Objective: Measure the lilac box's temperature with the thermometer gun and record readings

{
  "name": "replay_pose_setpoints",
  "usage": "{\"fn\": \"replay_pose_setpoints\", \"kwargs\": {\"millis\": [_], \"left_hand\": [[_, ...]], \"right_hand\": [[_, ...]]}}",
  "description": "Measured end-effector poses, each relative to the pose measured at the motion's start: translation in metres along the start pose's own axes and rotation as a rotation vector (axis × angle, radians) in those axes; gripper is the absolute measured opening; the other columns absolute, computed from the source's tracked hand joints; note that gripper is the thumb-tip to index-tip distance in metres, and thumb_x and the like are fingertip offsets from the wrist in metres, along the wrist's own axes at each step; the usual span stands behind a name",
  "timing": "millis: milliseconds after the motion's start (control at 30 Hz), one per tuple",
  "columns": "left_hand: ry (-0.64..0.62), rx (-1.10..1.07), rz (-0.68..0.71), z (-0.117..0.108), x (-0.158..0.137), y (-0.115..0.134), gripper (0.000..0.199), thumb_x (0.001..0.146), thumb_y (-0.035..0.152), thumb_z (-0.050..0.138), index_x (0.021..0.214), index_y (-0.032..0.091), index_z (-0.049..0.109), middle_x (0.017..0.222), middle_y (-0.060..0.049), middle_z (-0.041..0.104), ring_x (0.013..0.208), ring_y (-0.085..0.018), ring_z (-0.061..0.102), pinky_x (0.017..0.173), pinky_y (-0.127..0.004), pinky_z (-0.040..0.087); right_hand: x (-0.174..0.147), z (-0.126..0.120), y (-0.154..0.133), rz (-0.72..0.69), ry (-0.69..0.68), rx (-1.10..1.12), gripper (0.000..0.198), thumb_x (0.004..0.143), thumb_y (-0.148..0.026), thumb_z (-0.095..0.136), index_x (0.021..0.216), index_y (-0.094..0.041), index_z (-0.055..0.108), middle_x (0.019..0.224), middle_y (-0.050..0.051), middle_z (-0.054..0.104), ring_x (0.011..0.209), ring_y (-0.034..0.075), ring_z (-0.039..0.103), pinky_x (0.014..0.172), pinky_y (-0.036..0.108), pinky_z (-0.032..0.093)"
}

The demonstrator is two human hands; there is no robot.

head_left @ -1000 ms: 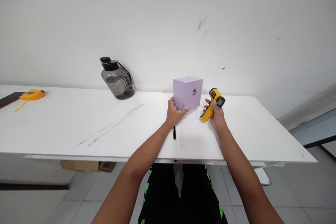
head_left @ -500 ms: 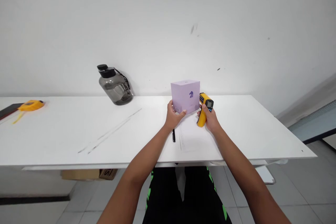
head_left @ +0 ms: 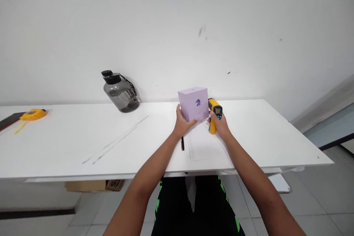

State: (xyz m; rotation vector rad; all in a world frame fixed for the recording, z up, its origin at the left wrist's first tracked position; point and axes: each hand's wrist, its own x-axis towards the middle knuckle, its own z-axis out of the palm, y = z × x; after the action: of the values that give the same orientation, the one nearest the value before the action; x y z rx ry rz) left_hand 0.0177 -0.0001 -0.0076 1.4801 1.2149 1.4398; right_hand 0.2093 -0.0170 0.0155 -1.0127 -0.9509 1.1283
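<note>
A lilac cardboard box (head_left: 193,105) with a dark purple horse-head logo is gripped at its lower left by my left hand (head_left: 181,123), thumb along the bottom front edge. It looks tilted; whether it touches the table is hard to see. Just right of it, my right hand (head_left: 221,124) is wrapped round the handle of a yellow and black infrared thermometer (head_left: 212,127). The thermometer's small screen faces me and its front end is close beside the box. Below the box lie a sheet of white paper (head_left: 204,149) and a black pen (head_left: 183,143), partly hidden by my left wrist.
A grey translucent water bottle (head_left: 121,94) with a black cap stands against the wall on the white table (head_left: 69,140). At the far left are a yellow tape measure (head_left: 33,114) and a dark flat object (head_left: 9,121). A cardboard box (head_left: 87,186) sits under the table.
The box has turned slightly and shifted a little left and down in view. The thermometer has swung a bit more upright beside it. Both hands keep their holds.
</note>
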Motion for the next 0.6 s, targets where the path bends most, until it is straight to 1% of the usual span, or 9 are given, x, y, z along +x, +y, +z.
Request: {"fn": "replay_pose_setpoints", "kwargs": {"millis": [67, 133, 200, 333, 433, 500, 600], "left_hand": [[0.023, 0.034, 0.059, -0.0016, -0.0004, 0.0008, 0.126, 0.061, 0.054, 0.088, 0.156, 0.030, 0.008, 0.156, -0.021, 0.032, 0.146, -0.037, 0.035, 0.116, -0.053, 0.034], [0.019, 0.075, 0.134, -0.0032, -0.0009, 0.0017, 0.124, 0.063, 0.054, 0.087, 0.157, 0.030, 0.009, 0.158, -0.020, 0.030, 0.148, -0.036, 0.033, 0.117, -0.053, 0.033], [0.009, 0.101, 0.158, -0.0042, -0.0016, 0.0026, 0.123, 0.064, 0.054, 0.086, 0.157, 0.030, 0.009, 0.159, -0.020, 0.030, 0.148, -0.036, 0.032, 0.118, -0.053, 0.033], [0.034, 0.127, 0.205, -0.0043, -0.0017, 0.0031, 0.116, 0.068, 0.054, 0.083, 0.157, 0.030, 0.013, 0.162, -0.018, 0.026, 0.149, -0.035, 0.031, 0.118, -0.052, 0.033], [0.033, 0.152, 0.236, -0.0047, -0.0003, 0.0028, 0.116, 0.068, 0.055, 0.083, 0.157, 0.029, 0.013, 0.162, -0.018, 0.026, 0.148, -0.036, 0.033, 0.118, -0.053, 0.033], [0.032, 0.175, 0.260, -0.0053, -0.0001, 0.0036, 0.115, 0.068, 0.055, 0.083, 0.157, 0.029, 0.014, 0.161, -0.018, 0.027, 0.148, -0.036, 0.033, 0.118, -0.053, 0.033], [0.017, 0.213, 0.305, -0.0061, -0.0016, 0.0065, 0.115, 0.069, 0.055, 0.082, 0.157, 0.028, 0.013, 0.159, -0.019, 0.030, 0.147, -0.036, 0.035, 0.117, -0.052, 0.035]], "right_hand": [[-0.0026, 0.0012, -0.0009, -0.042, 0.011, -0.021, 0.057, 0.066, -0.060, 0.082, 0.101, -0.022, 0.060, 0.090, 0.000, 0.066, 0.064, 0.012, 0.060, 0.064, 0.031, 0.053], [-0.0054, 0.0028, -0.0016, -0.089, 0.010, -0.037, 0.057, 0.067, -0.060, 0.080, 0.104, -0.022, 0.059, 0.098, 0.002, 0.067, 0.066, 0.012, 0.061, 0.066, 0.032, 0.054], [-0.0074, 0.0043, -0.0016, -0.107, 0.013, -0.052, 0.059, 0.068, -0.061, 0.080, 0.107, -0.023, 0.057, 0.104, 0.003, 0.067, 0.067, 0.012, 0.061, 0.066, 0.032, 0.054], [-0.0089, 0.0060, -0.0017, -0.097, 0.025, -0.043, 0.065, 0.069, -0.067, 0.075, 0.111, -0.022, 0.055, 0.108, 0.006, 0.068, 0.065, 0.011, 0.060, 0.061, 0.030, 0.052], [-0.0088, 0.0064, -0.0027, -0.119, 0.015, -0.040, 0.065, 0.069, -0.067, 0.074, 0.112, -0.021, 0.056, 0.114, 0.007, 0.068, 0.064, 0.011, 0.060, 0.061, 0.029, 0.051], [-0.0083, 0.0063, -0.0036, -0.117, 0.020, -0.038, 0.065, 0.069, -0.068, 0.074, 0.112, -0.022, 0.057, 0.110, 0.006, 0.069, 0.063, 0.011, 0.060, 0.059, 0.029, 0.051], [-0.0076, 0.0059, -0.0049, -0.107, 0.044, -0.022, 0.065, 0.069, -0.069, 0.074, 0.110, -0.022, 0.058, 0.095, 0.003, 0.069, 0.061, 0.012, 0.059, 0.057, 0.029, 0.049]]}}
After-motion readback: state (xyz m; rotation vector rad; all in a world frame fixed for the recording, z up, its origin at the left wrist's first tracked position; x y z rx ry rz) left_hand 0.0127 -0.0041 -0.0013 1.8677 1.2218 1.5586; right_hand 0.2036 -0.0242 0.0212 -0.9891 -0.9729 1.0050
